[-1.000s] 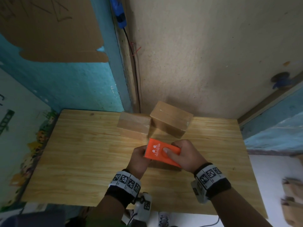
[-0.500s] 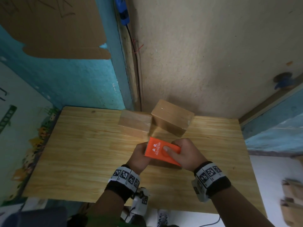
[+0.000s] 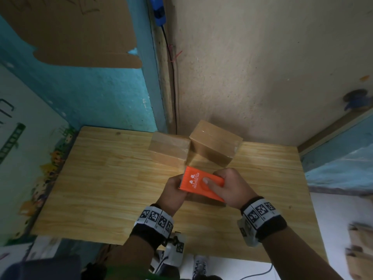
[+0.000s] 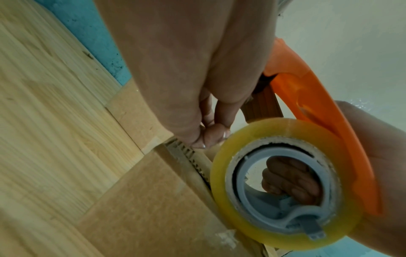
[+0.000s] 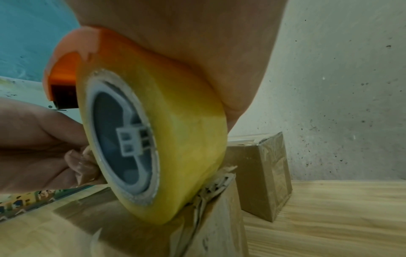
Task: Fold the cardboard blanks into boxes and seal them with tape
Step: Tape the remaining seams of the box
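An orange tape dispenser (image 3: 199,183) with a yellowish roll of clear tape (image 4: 283,184) sits on top of a brown cardboard box (image 4: 153,200) at the table's middle. My right hand (image 3: 230,186) grips the dispenser from above, thumb on its top. My left hand (image 3: 175,188) is at its toothed end, its fingertips (image 4: 208,139) pinching the loose tape end at the box's top edge. In the right wrist view the roll (image 5: 153,139) touches the box's (image 5: 219,226) top seam. In the head view most of the box is hidden under the hands.
Two taped brown boxes (image 3: 169,150) (image 3: 216,144) stand at the back of the wooden table (image 3: 101,188), against the wall corner. Cardboard pieces (image 3: 361,249) lie off the table at the right. Bare tabletop lies left and right of my hands.
Both hands and the dispenser stay at nearly the same spot on the box. Only the head view has shifted slightly.
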`<control>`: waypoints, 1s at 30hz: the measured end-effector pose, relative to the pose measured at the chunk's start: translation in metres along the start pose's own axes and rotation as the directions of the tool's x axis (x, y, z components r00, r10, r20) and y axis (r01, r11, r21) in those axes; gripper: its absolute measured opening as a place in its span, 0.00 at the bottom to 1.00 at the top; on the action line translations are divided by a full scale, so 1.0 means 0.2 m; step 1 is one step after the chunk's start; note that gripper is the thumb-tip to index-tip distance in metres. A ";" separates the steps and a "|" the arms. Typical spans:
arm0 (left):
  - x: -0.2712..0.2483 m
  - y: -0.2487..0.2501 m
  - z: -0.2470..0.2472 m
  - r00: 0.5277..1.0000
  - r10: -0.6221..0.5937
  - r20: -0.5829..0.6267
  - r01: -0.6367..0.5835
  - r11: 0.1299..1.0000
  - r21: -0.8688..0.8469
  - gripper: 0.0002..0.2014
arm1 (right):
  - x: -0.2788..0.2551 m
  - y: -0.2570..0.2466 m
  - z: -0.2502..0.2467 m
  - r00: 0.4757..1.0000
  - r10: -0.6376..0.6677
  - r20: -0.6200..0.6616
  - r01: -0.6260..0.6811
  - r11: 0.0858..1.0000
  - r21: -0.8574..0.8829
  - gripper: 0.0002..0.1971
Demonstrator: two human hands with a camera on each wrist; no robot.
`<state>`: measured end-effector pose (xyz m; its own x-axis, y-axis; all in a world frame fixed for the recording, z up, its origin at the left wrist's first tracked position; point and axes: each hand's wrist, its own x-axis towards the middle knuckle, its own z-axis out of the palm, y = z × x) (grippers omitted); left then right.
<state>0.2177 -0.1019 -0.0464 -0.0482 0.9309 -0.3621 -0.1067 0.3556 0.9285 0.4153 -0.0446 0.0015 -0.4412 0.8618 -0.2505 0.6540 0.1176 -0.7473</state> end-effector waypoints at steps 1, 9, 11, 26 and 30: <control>0.00 -0.01 0.00 1.000 0.002 -0.006 -0.002 1.000 0.010 0.05 | 0.00 0.00 0.00 1.000 -0.001 0.002 0.001 1.000 -0.004 0.36; -0.01 -0.02 0.02 1.000 -0.003 -0.014 0.003 1.000 -0.014 0.07 | 0.00 0.00 0.00 1.000 0.006 0.010 -0.006 1.000 -0.028 0.36; -0.01 -0.02 0.01 1.000 0.006 -0.008 -0.006 1.000 -0.011 0.10 | 0.00 0.00 0.00 1.000 0.010 0.015 -0.010 1.000 -0.029 0.36; -0.02 -0.08 0.05 0.988 -0.038 -0.151 0.001 0.971 -0.239 0.13 | 0.03 -0.01 0.02 1.000 0.004 -0.011 -0.004 0.999 -0.041 0.36; -0.02 -0.07 0.07 0.982 -0.051 -0.180 0.013 0.978 -0.210 0.13 | 0.02 -0.02 0.02 1.000 0.003 -0.011 -0.004 0.999 -0.046 0.36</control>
<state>0.2328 -0.1101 -0.0563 -0.2203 0.8812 -0.4183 -0.3136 0.3420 0.8858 0.4092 -0.0428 0.0009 -0.4325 0.8674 -0.2462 0.6835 0.1372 -0.7170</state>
